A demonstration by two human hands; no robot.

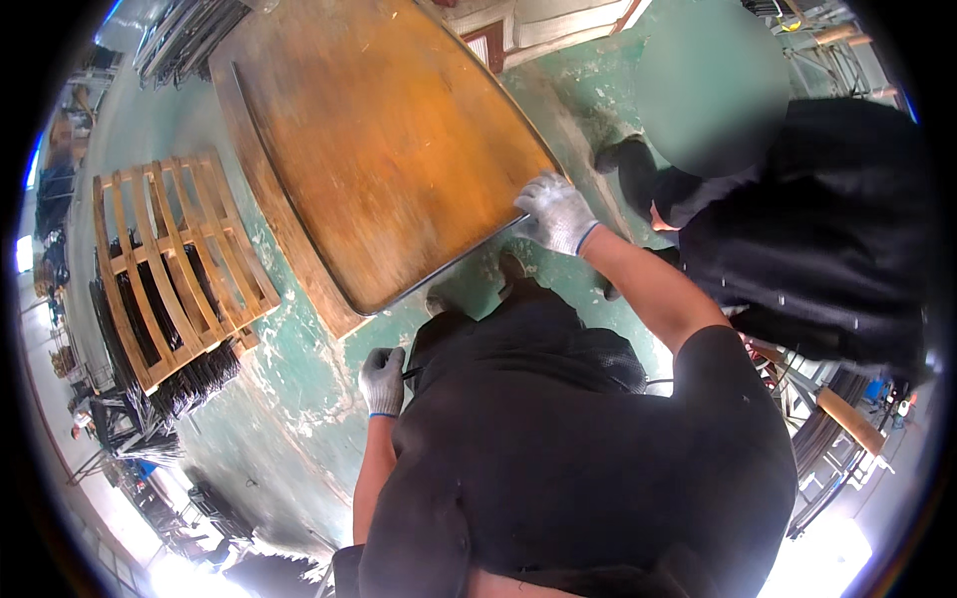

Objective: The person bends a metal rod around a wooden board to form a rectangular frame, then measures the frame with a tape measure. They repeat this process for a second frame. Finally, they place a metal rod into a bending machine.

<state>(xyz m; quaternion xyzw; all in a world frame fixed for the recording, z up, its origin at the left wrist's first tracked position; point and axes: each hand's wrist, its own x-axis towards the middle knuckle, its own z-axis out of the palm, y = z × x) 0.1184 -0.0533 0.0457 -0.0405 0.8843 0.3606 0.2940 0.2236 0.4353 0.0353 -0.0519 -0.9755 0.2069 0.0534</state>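
Note:
A thin black bent rod [439,269] lies along the edges of a worn wooden tabletop [399,130], running down its left side and across the near edge. My right hand [555,212], in a grey-white knit glove, is closed at the near right corner, with the rod's near stretch running into its fingers. Low on the left, away from the tabletop, my left hand [382,382] wears a matching glove. Its fingers are closed, and a short dark piece [412,373] sticks out beside them toward my body. My torso hides the rest of that piece.
A person in dark clothes [807,229] stands close on the right. Left of the tabletop, a wooden pallet [184,259] rests over bundles of dark rods [204,382]. More rods [184,40] are stacked at the far left. The green floor [289,399] has worn paint.

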